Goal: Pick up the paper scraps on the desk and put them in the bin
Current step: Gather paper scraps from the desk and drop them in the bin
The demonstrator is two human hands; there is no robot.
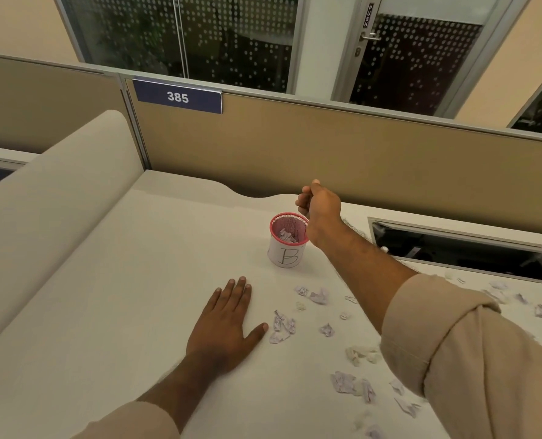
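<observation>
A pink mesh bin [288,240] with a white label marked "B" stands mid-desk and has paper scraps inside. My right hand [318,205] hovers over the bin's right rim with the fingers curled downward. Its back faces me, so whatever sits in the fingers is hidden. My left hand [223,323] lies flat on the desk to the left of the bin, fingers straight. Several crumpled paper scraps [283,326] lie on the white desk [136,296], from just right of my left thumb out to the right edge; one larger scrap [342,382] lies nearer me.
A tan partition panel with a "385" plate [178,97] runs behind the desk. A raised white divider [57,198] borders the left side. An open cable slot [459,251] is cut into the desk at the right rear.
</observation>
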